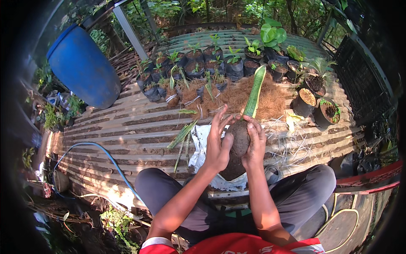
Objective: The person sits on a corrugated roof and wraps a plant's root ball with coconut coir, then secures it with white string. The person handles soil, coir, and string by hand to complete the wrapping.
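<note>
A rounded ball of dark, moist soil (238, 138) is in front of me, with a variegated snake plant leaf (255, 92) standing up from its top. My right hand (254, 139) grips the ball from the right, its fingers near the leaf's base. On the other side is my left hand (219, 143), fingers spread and thumb over the ball's edge; how firmly it touches is unclear. Beneath them, more dark soil (233, 170) lies on a white plastic sheet (199, 139). Cut snake plant leaf pieces (182, 135) rest left of the sheet.
Loose coconut fibre (269, 98) is heaped beyond my hands, beside fibre-wrapped cuttings (190, 96) tied with white string. White strings (291, 146) lie tangled at right. Potted seedlings (195, 66) stand behind on the corrugated sheeting (133, 139). A blue barrel (84, 66) and blue hose (108, 150) are left.
</note>
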### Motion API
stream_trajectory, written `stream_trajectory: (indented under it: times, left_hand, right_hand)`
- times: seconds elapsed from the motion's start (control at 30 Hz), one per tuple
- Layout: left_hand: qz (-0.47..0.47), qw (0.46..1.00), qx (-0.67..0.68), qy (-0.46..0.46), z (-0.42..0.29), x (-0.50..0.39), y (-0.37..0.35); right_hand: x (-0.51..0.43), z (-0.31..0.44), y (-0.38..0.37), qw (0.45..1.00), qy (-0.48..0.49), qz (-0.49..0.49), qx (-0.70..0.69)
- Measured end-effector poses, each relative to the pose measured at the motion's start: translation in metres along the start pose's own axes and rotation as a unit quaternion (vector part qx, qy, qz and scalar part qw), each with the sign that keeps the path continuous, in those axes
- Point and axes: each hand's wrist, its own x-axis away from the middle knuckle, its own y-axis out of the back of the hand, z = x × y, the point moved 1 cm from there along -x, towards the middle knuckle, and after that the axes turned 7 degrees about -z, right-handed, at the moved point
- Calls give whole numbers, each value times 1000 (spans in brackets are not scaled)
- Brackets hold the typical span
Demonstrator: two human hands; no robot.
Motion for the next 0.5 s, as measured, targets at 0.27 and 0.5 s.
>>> stream_trajectory:
  times: [0.27,0.5]
  left_hand:
    - [-2,876,168,452,4,-5,15]
    - [56,924,-108,362,1,-4,14]
  right_hand:
    - [16,-7,-9,970,100,99,196]
    - [8,-18,-2,992,-13,-36,116]
